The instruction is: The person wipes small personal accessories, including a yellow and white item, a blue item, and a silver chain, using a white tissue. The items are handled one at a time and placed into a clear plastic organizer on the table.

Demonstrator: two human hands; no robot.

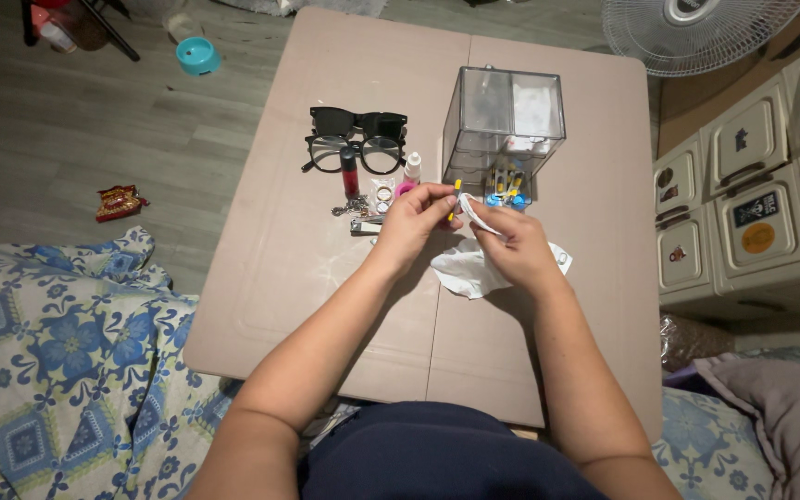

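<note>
Over the near half of the counter (pixel 326 306), the left hand (pixel 411 222) pinches a small yellow stick (pixel 456 193) upright, while the right hand (pixel 516 248) grips a white wipe (pixel 470 268), pressing a fold against the stick. Just beyond lie nail clippers (pixel 366 226), a red tube (pixel 350 173) and 2 pairs of glasses (pixel 356 139). Farther right stands a clear plastic organizer (pixel 502 120).

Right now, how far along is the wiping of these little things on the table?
In hand: the left hand holds a small yellow item while the right hand rubs it with a white wipe. The clear organizer box already holds a few small pieces. Left: two pairs of glasses, a red tube and a nail clipper.
</note>
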